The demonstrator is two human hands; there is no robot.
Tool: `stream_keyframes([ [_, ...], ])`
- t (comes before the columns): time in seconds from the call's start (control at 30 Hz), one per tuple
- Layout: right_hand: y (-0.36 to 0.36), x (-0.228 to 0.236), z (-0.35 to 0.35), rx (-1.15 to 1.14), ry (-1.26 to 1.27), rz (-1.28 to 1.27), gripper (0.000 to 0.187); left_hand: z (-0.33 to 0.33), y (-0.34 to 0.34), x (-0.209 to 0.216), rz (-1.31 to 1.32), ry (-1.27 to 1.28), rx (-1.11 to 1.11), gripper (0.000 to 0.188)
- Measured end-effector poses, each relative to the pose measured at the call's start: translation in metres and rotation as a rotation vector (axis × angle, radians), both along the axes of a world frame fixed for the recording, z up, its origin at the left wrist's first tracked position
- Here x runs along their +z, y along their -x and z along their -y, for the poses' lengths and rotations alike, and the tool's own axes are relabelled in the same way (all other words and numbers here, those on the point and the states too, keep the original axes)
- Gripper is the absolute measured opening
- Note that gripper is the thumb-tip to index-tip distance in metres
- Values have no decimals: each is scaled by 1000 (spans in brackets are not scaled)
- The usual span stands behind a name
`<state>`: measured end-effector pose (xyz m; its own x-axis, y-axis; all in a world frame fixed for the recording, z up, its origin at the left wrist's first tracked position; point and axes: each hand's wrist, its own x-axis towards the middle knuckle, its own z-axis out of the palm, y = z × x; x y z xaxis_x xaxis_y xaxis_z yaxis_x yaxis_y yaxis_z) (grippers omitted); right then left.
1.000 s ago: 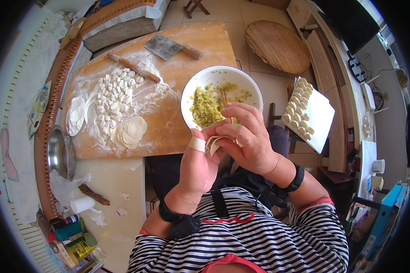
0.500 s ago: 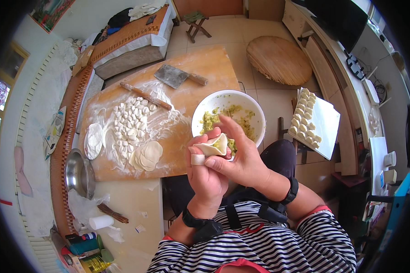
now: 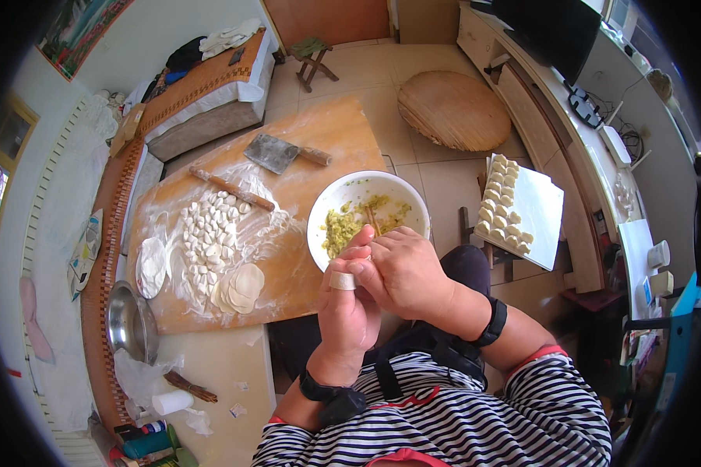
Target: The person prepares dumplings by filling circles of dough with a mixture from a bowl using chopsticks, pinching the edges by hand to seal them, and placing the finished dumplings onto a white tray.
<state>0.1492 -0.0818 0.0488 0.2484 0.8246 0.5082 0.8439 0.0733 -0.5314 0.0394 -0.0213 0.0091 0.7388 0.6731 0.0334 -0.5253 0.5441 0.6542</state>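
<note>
My left hand and my right hand are pressed together just in front of the white bowl. Both are closed around a dumpling, which the fingers hide almost wholly now; its folded wrapper with filling showed half a second ago. A pale band wraps one finger of my left hand. Inside the bowl lies yellow-green filling, with a thin wooden utensil standing in it. On the floured wooden board, left of my hands, are a stack of round wrappers and a heap of small dough pieces.
A rolling pin and a cleaver lie farther back on the board. Finished dumplings stand in rows on a white tray at right. A metal basin sits at left; a round wooden board lies beyond.
My right hand has closed over the dumpling, its fingers folding down onto my left fingers. The surroundings have shifted slightly left and down in the picture.
</note>
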Motion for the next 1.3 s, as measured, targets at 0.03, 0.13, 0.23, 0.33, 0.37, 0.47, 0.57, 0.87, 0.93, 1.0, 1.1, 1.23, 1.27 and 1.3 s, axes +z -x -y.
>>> stream_keyframes([
  [0.03, -3, 1, 1, 17, 36, 32, 22, -2, 0, 0, -8, 15, -43, 31],
  [0.13, -3, -7, -1, -11, 15, 133, 25, 3, -2, 6, 11, 148, -55, 31],
  [0.23, -4, -8, 4, -2, 17, 193, 23, 13, -7, 12, -21, 180, -26, 39],
  [0.33, -4, -9, 7, -19, 11, 157, 20, 20, -11, 13, -65, 162, 15, 40],
  [0.37, -4, -7, 7, -15, 3, 126, 23, 22, -13, 18, -81, 140, 22, 40],
  [0.47, -6, -19, 4, -1, 38, -43, 39, 21, -16, 9, -136, 173, 20, 42],
  [0.57, -4, -12, 17, -62, 348, -53, 47, 26, -10, 8, -77, 222, -60, 44],
  [0.87, 18, 9, 12, -77, 71, -294, 31, 13, 16, 11, -149, -312, 168, 67],
  [0.93, 27, 18, 9, -66, 67, -350, 30, 1, 23, 5, -208, -533, 257, 67],
  [1.0, 33, 27, 4, -32, 100, -456, 25, -10, 31, 0, -275, -746, 353, 66],
  [1.1, 38, 32, -4, 40, 142, -437, 22, -19, 40, -1, -363, -976, 447, 66],
  [1.23, 48, 16, -27, 24, 47, -356, 17, -32, 48, -9, -249, -736, 337, 71],
  [1.27, 49, 12, -35, 54, 41, -309, 15, -37, 51, -11, -224, -689, 315, 73],
  [1.3, 52, 9, -44, 87, 36, -261, 14, -41, 54, -12, -224, -678, 319, 73],
])
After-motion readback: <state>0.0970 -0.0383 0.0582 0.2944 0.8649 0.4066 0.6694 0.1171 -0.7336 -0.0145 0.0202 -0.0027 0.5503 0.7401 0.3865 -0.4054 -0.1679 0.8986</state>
